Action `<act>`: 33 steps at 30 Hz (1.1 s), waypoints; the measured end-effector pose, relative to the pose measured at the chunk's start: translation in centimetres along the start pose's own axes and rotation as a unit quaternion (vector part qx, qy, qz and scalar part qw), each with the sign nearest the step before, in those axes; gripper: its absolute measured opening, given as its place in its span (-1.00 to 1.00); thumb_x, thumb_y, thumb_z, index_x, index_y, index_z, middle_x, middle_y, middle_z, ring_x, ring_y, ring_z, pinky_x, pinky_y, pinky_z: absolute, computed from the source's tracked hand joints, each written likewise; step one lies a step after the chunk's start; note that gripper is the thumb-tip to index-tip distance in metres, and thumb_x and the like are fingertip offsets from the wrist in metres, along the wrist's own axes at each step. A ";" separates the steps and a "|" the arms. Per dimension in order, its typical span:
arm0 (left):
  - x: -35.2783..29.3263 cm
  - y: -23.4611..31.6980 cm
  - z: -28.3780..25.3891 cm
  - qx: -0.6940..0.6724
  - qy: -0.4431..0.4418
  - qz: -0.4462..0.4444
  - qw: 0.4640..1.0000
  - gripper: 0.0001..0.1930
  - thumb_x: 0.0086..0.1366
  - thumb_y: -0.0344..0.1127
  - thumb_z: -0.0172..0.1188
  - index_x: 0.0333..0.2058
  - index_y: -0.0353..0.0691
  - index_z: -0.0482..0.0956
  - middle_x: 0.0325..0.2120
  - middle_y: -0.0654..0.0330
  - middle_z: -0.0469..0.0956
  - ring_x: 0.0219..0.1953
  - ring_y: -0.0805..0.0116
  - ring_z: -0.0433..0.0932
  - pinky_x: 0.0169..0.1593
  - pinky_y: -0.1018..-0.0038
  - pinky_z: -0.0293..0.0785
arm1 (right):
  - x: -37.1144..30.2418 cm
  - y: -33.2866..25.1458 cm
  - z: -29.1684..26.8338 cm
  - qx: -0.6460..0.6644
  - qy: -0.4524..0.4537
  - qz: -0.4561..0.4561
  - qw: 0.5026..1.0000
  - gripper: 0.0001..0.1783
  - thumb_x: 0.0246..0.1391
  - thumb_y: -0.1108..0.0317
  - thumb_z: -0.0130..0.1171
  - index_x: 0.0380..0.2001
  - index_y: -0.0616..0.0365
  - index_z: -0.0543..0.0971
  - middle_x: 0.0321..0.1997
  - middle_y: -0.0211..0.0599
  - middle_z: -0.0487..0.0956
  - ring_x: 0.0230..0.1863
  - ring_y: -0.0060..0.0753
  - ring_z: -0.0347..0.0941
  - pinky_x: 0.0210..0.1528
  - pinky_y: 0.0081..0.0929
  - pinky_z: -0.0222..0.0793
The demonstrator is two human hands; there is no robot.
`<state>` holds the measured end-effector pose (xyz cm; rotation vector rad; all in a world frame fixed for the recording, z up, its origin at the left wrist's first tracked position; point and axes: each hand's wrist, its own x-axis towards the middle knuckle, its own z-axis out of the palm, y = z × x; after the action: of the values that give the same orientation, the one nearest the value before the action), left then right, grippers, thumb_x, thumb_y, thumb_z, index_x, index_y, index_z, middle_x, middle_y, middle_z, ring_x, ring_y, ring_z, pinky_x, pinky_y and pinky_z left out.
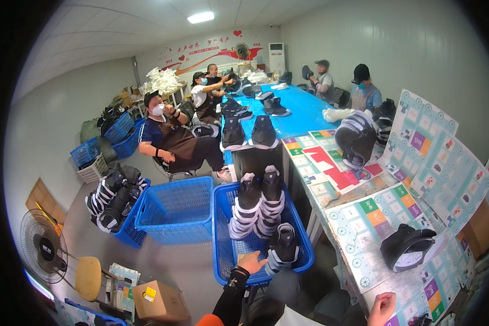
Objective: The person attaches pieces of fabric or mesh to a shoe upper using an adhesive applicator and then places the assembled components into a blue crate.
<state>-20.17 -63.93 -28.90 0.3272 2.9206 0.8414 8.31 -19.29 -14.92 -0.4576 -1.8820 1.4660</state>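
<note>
A black-and-white high-top shoe lies in the near end of a blue plastic basket on the floor, and the left hand reaches into that basket with its fingers against the shoe's side. They look closed on the shoe, though the hand is small here and the hold is not plain to see. Behind this shoe, more shoes of the same kind stand stacked upright in the same basket.

The right hand rests at the near edge of the surface, fingers curled in loosely and holding nothing. Just beyond it on the surface lies a black shoe on printed cardboard sheets, and farther back sits another dark shoe.

Left of the basket stands a second blue basket. Beyond it, a third basket is heaped with shoes. Seated people work along the long blue table. A floor fan stands at the far left.
</note>
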 end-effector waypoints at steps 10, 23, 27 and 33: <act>-7.4 -18.6 14.7 0.144 -0.253 -0.335 0.896 0.03 0.30 0.17 0.21 0.54 -0.19 -0.09 0.54 -0.11 -0.07 0.54 -0.22 -0.05 0.43 -0.26 0.06 | -2.3 -2.1 0.8 -0.283 0.130 -0.027 0.950 -0.75 0.30 0.24 0.27 -0.33 0.21 0.56 -0.46 -0.12 0.54 -0.46 -0.21 0.47 -0.37 -0.31 0.41; -3.4 -12.3 18.9 0.118 -0.308 -0.318 0.889 -0.07 0.37 0.03 0.03 0.56 -0.15 -0.20 0.58 -0.05 -0.25 0.59 -0.19 -0.26 0.52 -0.15 -0.12 | -2.3 0.1 -0.2 -0.352 0.182 -0.085 0.914 -0.78 0.29 0.27 0.29 -0.29 0.22 0.58 -0.40 -0.15 0.54 -0.43 -0.16 0.48 -0.35 -0.30 0.46; -4.3 -17.6 22.5 0.252 -0.320 -0.273 0.871 -0.07 0.38 0.03 0.04 0.56 -0.10 -0.23 0.59 0.01 -0.27 0.59 -0.16 -0.27 0.48 -0.22 -0.05 | -2.2 -0.5 0.6 -0.323 0.173 -0.080 0.927 -0.77 0.30 0.27 0.28 -0.29 0.23 0.58 -0.40 -0.15 0.54 -0.42 -0.16 0.49 -0.33 -0.30 0.47; -3.0 -15.7 22.5 0.211 -0.326 -0.302 0.871 0.01 0.34 -0.01 0.13 0.56 -0.11 -0.30 0.59 0.00 -0.30 0.60 -0.16 -0.30 0.48 -0.22 -0.05 | -2.2 0.0 0.1 -0.323 0.180 -0.078 0.926 -0.76 0.31 0.26 0.28 -0.30 0.23 0.57 -0.40 -0.15 0.53 -0.43 -0.19 0.47 -0.34 -0.32 0.45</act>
<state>-16.98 -65.93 -56.27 -0.2444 2.2873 -0.0254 9.71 -20.78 -15.64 -0.7977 -2.0012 0.5725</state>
